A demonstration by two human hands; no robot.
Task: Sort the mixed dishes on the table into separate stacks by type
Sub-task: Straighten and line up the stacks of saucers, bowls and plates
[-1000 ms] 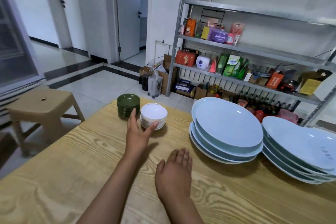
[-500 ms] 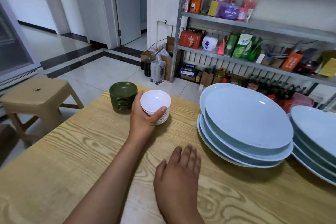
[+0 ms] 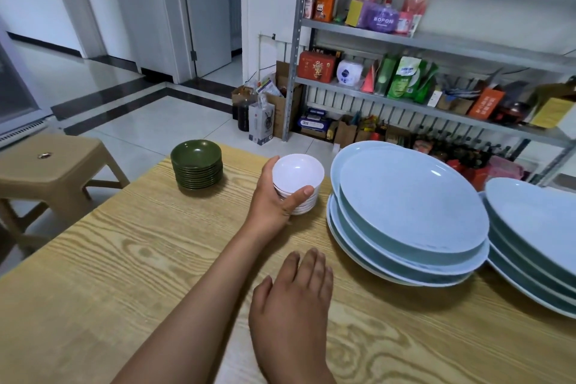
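Observation:
My left hand (image 3: pixel 271 196) grips a stack of small white dishes (image 3: pixel 298 176) near the table's far edge, thumb on the near side and fingers round the far left. The white stack now stands close beside a stack of large pale blue plates (image 3: pixel 411 212). A stack of small dark green dishes (image 3: pixel 197 164) stands apart at the far left. A second stack of pale blue plates (image 3: pixel 536 237) sits at the right edge. My right hand (image 3: pixel 293 302) rests flat on the wooden table (image 3: pixel 109 274), fingers straight, holding nothing.
A tan plastic stool (image 3: pixel 46 162) stands on the floor left of the table. Behind the table is a metal shelf rack (image 3: pixel 436 40) full of packets and boxes. Bags and bottles (image 3: pixel 261 115) sit on the tiled floor by the rack.
My left hand closed round the white stack and moved it right, away from the green stack, up to the blue plates. My right hand stayed flat on the table.

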